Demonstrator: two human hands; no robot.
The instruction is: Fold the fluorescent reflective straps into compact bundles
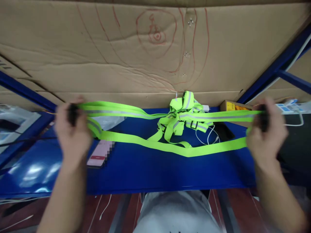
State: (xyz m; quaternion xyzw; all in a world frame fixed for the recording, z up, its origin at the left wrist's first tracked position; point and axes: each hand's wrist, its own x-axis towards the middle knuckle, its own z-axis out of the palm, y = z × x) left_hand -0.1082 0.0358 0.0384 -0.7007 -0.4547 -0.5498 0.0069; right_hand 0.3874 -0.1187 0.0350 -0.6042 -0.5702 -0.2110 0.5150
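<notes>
A neon-yellow strap (170, 148) with grey reflective bands stretches wide above the blue table (150, 174). My left hand (71, 131) is closed on its left end, around a dark buckle. My right hand (266, 131) is closed on its right end, also around a dark piece. Both hands are held up, far apart, blurred by motion. Between them, at the back of the table, lies a bundled heap of the same yellow straps (182, 115).
A pink phone (100, 154) lies on the table near my left hand. A white cable (209, 136) and a yellow-brown box (234, 106) sit at the back right. A large cardboard sheet (150, 48) with red scribbles forms the back wall. Blue shelf posts flank both sides.
</notes>
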